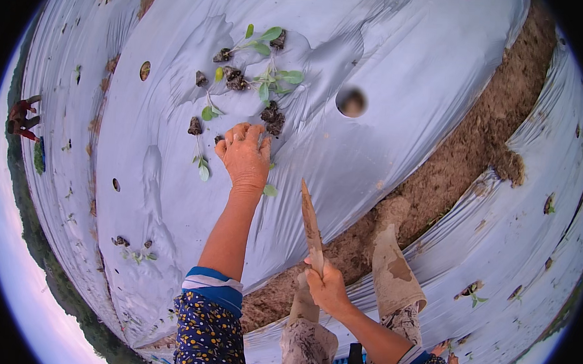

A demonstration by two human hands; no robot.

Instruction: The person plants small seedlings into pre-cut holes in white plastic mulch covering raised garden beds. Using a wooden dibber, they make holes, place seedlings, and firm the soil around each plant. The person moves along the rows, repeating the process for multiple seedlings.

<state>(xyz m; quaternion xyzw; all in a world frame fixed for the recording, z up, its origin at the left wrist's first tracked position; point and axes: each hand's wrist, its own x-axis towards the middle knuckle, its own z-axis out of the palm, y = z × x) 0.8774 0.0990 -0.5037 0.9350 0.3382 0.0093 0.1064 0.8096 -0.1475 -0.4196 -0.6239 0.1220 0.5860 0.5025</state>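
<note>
My left hand (246, 155) reaches down onto the silvery plastic mulch film (293, 152), its fingers curled among loose plug seedlings. A dark root plug (218, 139) shows beside its fingertips, and green leaves (270, 190) stick out past the wrist. What lies under the palm is hidden. Just beyond the fingers are root plugs (273, 118), with more leafy seedlings (277, 77) behind them. One seedling's plug (195, 126) lies to the left, its leaves pointing towards me. My right hand (328, 287) grips a pointed, soil-smeared wooden stick (311, 222), tip pointing away from me.
A round planting hole (352, 102) opens in the film at right; smaller holes (145, 70) are at left. My legs (395, 271) straddle a bare soil furrow (452, 141). More seedlings (137, 255) lie lower left. Far left, a person (23, 117) bends beside a seedling tray (39, 156).
</note>
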